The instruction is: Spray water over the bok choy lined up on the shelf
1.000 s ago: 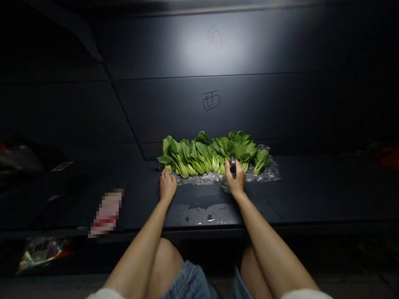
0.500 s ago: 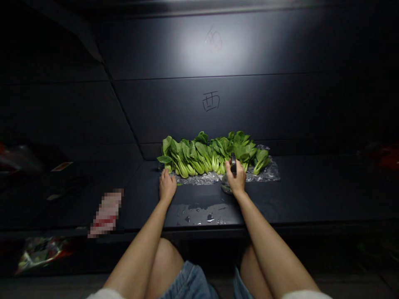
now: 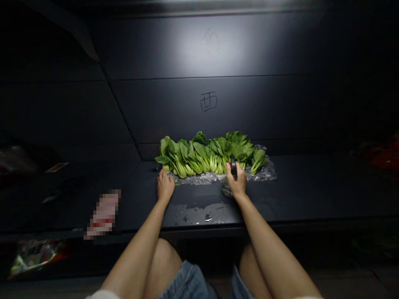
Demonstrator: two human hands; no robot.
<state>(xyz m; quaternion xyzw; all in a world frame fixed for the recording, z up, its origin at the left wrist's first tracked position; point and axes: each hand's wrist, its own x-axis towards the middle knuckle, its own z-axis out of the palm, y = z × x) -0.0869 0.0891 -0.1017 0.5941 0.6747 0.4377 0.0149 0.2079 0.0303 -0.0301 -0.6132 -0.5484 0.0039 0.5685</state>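
A row of leafy green bok choy (image 3: 199,155) lies on crumpled clear plastic (image 3: 268,170) against the back panel of a dark shelf. My right hand (image 3: 237,180) is wrapped round the dark-topped neck of a clear spray bottle (image 3: 227,190), in front of the row's right part. My left hand (image 3: 165,187) rests at the left end of the row, close to the lowest leaves and the plastic edge. Its fingers are slightly apart and nothing shows in them.
Water drops and a wet patch (image 3: 208,216) lie near the shelf's front edge. A blurred-out pink packet (image 3: 104,214) is at the left. Below it sits a shiny package (image 3: 37,254). Something red (image 3: 386,157) shows at the far right.
The view has shifted slightly, so the greens and shelf appear a little further left. My right hand with the bottle sits slightly further right relative to the greens.
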